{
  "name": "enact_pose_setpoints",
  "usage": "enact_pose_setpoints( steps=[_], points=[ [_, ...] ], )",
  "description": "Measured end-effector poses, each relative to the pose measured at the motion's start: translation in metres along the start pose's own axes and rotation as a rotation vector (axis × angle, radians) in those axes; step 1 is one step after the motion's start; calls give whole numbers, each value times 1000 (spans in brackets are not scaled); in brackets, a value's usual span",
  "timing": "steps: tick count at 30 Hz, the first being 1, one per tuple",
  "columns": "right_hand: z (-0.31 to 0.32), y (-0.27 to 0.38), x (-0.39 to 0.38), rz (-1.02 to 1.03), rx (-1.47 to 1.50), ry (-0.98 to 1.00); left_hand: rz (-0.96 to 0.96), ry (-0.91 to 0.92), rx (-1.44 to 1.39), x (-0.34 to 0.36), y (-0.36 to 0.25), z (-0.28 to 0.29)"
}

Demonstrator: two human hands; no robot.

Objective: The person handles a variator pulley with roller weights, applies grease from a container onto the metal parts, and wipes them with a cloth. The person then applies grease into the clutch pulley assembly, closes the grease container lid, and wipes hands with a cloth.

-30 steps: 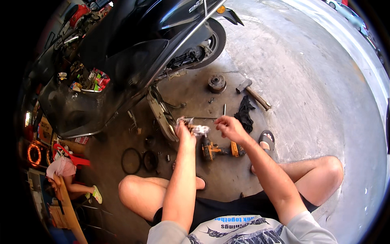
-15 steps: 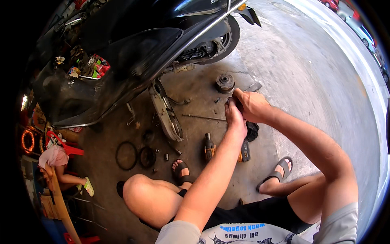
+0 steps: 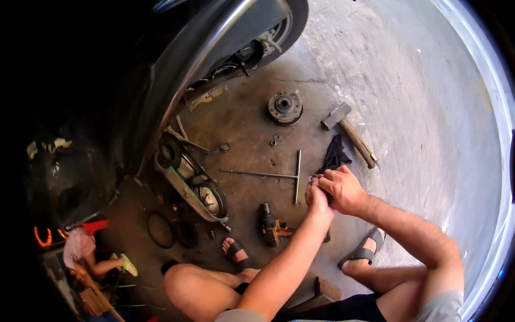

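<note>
My left hand (image 3: 318, 199) and my right hand (image 3: 346, 192) are closed together over the floor, fingers overlapping. A small dark piece shows between them, too hidden to name. Just beyond my knuckles lies a crumpled black cloth (image 3: 337, 152). To the left of the hands, a T-handle wrench (image 3: 298, 180) rests on the concrete, its long shaft pointing left. Nearer me, a black and orange power drill or impact driver (image 3: 272, 228) lies partly behind my left forearm. A hammer (image 3: 354, 137) with a wooden handle is on the floor past my right hand.
A round metal clutch-like part (image 3: 285, 108) sits farther off, with small nuts (image 3: 276, 139) below it. A long engine cover (image 3: 190, 180) lies beside the dark scooter (image 3: 198, 75). Rings (image 3: 160, 229) are at the left. A person (image 3: 88, 249) sits at far left. A wooden block (image 3: 324, 292) is between my legs.
The view has shifted, and my joined hands now sit lower and nearer in it. The hammer, black cloth and T-handle wrench are more fully uncovered. Both hands stay closed together.
</note>
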State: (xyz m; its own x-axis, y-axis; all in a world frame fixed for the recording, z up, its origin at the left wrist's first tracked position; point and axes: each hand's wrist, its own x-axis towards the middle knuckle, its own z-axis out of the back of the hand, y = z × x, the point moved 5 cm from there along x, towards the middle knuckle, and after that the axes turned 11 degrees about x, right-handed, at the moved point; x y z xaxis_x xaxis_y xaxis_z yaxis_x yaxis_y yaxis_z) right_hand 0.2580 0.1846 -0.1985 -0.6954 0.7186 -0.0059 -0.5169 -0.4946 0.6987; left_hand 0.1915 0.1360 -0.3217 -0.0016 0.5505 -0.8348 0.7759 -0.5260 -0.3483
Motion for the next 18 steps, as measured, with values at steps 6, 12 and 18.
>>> enact_pose_setpoints(
  steps=[6, 12, 18],
  points=[
    [61, -2, -65, -468, 612, 95, -10, -459, 367, -65, -81, 10],
    [154, -7, -303, -989, 373, -231, -216, -343, 937, -199, -196, -70],
    [56, 133, -638, -1619, 967, -588, -358, -409, 1310, -352, -251, -136]
  ],
)
